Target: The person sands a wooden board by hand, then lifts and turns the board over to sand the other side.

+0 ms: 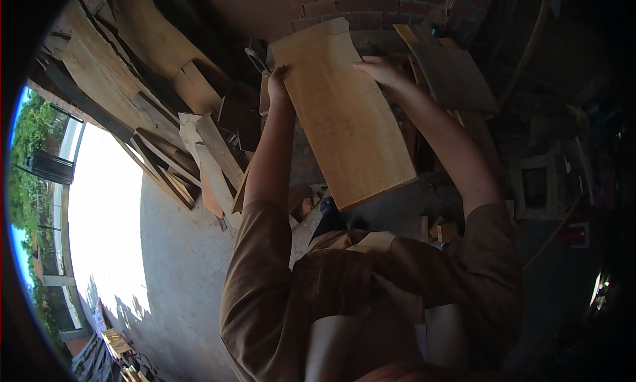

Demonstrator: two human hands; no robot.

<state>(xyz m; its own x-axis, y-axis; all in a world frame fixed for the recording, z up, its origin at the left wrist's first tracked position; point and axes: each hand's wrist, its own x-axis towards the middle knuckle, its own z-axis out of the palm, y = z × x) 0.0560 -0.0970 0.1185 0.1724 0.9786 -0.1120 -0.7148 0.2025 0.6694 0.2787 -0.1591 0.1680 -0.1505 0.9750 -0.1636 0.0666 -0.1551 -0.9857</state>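
Observation:
A wide wooden board [344,117] with one wavy edge is held up in front of me, its long side running away from my body. My left hand [279,87] grips its left edge near the far end, fingers hidden beneath. On the opposite edge, my right hand [381,72] holds it with the thumb on top and the other fingers out of sight under the wood. The board's near end hangs above my feet.
Large planks [109,71] lean against the wall on the left, with shorter offcuts [212,150] below them. Another board [454,77] rests at the right on stacked wood. A brick wall [371,4] stands behind. Small wood blocks [445,232] lie on the concrete floor [179,269].

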